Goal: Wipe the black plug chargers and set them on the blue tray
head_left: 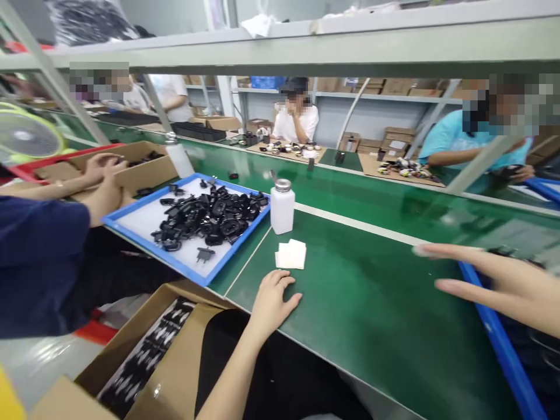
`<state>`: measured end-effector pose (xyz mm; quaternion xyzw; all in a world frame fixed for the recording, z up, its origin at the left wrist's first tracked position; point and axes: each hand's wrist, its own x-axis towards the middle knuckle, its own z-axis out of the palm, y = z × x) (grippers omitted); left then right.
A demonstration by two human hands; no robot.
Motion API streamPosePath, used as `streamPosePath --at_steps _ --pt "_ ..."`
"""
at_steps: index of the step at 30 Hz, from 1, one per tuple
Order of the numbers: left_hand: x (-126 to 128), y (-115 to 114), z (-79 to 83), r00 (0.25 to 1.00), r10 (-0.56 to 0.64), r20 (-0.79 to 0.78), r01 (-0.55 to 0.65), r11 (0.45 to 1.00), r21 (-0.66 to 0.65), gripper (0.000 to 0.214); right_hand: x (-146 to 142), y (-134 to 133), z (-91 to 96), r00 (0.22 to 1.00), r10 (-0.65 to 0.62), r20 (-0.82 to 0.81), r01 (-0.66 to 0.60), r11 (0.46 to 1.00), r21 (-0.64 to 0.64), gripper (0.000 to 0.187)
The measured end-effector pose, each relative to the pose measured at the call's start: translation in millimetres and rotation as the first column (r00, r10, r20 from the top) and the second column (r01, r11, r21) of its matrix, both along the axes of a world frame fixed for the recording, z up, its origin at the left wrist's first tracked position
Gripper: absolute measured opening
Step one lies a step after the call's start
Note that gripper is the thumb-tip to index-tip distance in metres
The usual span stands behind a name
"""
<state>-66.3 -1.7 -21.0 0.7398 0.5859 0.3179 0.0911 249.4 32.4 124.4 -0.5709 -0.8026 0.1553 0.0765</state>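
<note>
My left hand [273, 300] rests on the green tabletop with its fingers slightly bent and apart, holding nothing. Just beyond its fingertips lies a small stack of white cloths or paper pads [291, 255]. Behind that stack stands a white bottle [282, 207] with a metal cap. On the right, my right hand [494, 280] is raised over the edge of a blue tray [485, 324], fingers stretched out and spread, with nothing between them. Dark items in that tray are partly hidden by the hand and cut off by the picture's edge.
A blue-rimmed tray [203, 279] of black plug-like parts [205, 216] lies left. Below it, an open cardboard box [153, 361] holds packed black parts. A co-worker's hands [105, 169] are at a carton further left. An overhead shelf [280, 49] spans the bench; people sit opposite.
</note>
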Motion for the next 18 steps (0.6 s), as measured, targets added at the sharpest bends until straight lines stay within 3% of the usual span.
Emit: streamPosePath --at_steps 3,7,11,18 --pt "0 -4 3.2 1.000 0.003 0.000 -0.003 0.999 -0.035 0.027 -86 58 -19.7 0.978 0.181 0.102 -0.157 0.965 -0.208 0.038" --pt "1 -3 6.6 0.994 -0.023 -0.111 0.009 0.993 -0.120 0.048 -162 112 -66.8 0.965 0.231 0.123 -0.216 0.968 -0.127 0.033" --pt "4 -1 6.6 0.982 -0.025 -0.188 -0.013 0.980 -0.198 0.057 -189 128 -93.3 0.955 0.286 0.076 -0.273 0.950 -0.151 0.036" --pt "7 1 7.7 0.980 0.016 -0.199 -0.062 0.973 -0.224 0.059 -197 124 -102.8 0.932 0.360 -0.047 -0.362 0.915 -0.176 0.012"
